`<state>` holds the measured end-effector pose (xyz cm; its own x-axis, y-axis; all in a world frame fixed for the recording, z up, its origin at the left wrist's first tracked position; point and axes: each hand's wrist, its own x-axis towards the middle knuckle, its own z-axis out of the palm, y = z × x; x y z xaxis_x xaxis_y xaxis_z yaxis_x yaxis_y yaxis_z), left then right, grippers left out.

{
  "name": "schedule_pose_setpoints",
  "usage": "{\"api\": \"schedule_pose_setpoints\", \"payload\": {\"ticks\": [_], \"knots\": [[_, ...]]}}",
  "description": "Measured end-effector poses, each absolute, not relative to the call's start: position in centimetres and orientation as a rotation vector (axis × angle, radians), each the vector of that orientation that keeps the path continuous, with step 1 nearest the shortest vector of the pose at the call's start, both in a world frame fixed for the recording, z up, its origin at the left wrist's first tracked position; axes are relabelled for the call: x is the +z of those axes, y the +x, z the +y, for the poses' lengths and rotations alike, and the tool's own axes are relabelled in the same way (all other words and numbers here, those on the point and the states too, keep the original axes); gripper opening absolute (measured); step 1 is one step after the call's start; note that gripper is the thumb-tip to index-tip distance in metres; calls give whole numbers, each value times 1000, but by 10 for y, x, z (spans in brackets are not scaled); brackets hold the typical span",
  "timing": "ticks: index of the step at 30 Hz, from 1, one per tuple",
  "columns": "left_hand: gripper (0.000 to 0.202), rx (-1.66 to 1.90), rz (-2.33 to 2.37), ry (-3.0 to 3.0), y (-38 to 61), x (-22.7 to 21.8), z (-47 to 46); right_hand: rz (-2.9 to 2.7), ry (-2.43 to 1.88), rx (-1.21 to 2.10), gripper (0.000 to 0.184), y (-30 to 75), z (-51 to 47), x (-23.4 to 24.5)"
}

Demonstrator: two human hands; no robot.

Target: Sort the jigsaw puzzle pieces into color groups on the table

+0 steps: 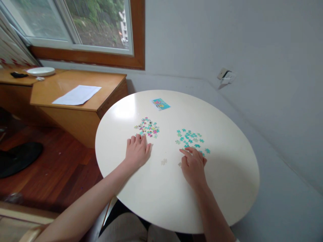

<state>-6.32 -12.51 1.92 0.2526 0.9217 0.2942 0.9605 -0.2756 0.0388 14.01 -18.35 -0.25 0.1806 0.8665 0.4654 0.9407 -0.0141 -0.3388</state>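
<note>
Two groups of jigsaw puzzle pieces lie on a round white table (pixel 161 201). At the near edge of the multicoloured pieces (pixel 148 127), my left hand (pixel 137 150) rests palm down with its fingers spread. My right hand (pixel 193 164) is over the near side of the mostly turquoise pieces (pixel 189 137), index finger stretched out and the other fingers bent; nothing shows in its grasp. A pale puzzle piece (pixel 164 162) sits between the hands. Another pale piece (pixel 180 164) is partly hidden by my right hand. Farther back lies a small colourful picture card (pixel 160 104).
A wooden desk (pixel 111 88) stands at the left, bearing a paper sheet (pixel 77 94) and a white plate (pixel 41 71). Behind it is a window (pixel 98 23). The wall on the right has a socket (pixel 223 73). A black round base (pixel 22 158) stands on the floor.
</note>
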Motion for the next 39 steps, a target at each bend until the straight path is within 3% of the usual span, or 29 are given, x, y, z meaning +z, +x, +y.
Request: {"api": "schedule_pose_setpoints", "payload": {"ticks": [6, 14, 21, 39], "knots": [[41, -398, -1867, -2347, -66, 15, -121, -1686, -1817, -172, 31, 140, -184, -2], [40, -563, -1861, -2384, -68, 15, -121, -1991, -1508, 76, 21, 128, -188, 6], [29, -818, -1799, -2438, -71, 16, -120, -2098, -1487, 89, 15, 123, -191, 8], [23, -913, -1821, -2454, -72, 12, -117, -2030, -1510, 114, 11, 116, -191, 9]]}}
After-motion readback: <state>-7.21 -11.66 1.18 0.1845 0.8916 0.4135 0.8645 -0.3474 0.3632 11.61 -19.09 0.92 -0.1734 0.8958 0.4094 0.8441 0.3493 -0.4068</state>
